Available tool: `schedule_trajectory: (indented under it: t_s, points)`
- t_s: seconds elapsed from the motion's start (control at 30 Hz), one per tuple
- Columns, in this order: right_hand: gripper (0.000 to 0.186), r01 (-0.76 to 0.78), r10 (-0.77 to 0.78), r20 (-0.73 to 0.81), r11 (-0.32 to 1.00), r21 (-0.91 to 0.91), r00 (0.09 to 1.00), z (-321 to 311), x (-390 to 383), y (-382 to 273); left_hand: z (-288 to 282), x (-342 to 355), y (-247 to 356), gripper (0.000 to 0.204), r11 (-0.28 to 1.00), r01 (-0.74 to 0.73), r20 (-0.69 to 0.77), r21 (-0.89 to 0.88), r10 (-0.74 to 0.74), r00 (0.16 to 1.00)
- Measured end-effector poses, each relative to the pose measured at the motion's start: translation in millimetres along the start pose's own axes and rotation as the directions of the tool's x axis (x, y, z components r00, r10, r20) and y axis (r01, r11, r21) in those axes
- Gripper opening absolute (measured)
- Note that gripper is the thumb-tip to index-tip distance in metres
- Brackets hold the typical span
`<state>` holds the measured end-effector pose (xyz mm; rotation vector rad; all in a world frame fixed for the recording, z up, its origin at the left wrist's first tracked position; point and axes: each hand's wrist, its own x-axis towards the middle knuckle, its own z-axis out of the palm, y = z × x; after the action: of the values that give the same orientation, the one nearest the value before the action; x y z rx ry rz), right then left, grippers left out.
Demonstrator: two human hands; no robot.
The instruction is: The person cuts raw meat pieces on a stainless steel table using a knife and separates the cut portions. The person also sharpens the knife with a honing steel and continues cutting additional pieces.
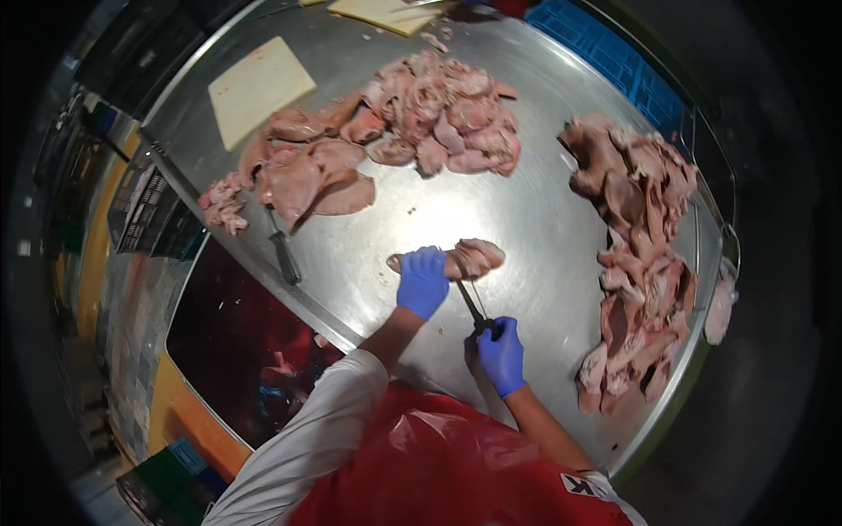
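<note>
My left hand, in a blue glove, presses a pinkish pig's ear down on the steel table, fingers wrapped over its left part. In a matching glove, my right hand grips a knife by its black handle. The thin blade points away from me and meets the near side of the pig's ear, just right of my left hand. How deep the blade goes is hidden.
Piles of pig's ears lie at the far middle, left and right. A second dark-handled tool rests near the left edge. Cutting board at far left; dark red bin below the edge; blue crate beyond the far right.
</note>
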<state>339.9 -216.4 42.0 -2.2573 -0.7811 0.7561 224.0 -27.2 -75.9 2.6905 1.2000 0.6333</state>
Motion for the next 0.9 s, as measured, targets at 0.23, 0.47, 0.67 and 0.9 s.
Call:
schedule_trajectory:
  t_s: [0.23, 0.47, 0.67, 0.9]
  points:
    - [0.035, -0.070, 0.086, 0.126, 0.990, -0.126, 0.988, -34, 0, -4, -26, 0, 8, 0.052, 0.999, -0.038, -0.021, -0.019, 0.037, 0.999]
    - [0.038, 0.008, 0.054, 0.191, 0.952, -0.307, 0.980, -51, -7, -4, -31, 2, 7, 0.051, 0.997, -0.001, -0.003, -0.073, 0.001, 1.000]
    - [0.036, 0.063, 0.028, 0.216, 0.913, -0.404, 0.976, -55, -17, 0, -31, 1, 6, 0.049, 0.998, 0.021, 0.080, -0.060, -0.016, 0.997]
    - [0.034, 0.114, 0.006, 0.233, 0.860, -0.497, 0.973, -46, -15, -20, -42, -7, 4, 0.051, 0.987, -0.014, -0.031, -0.158, 0.009, 0.999]
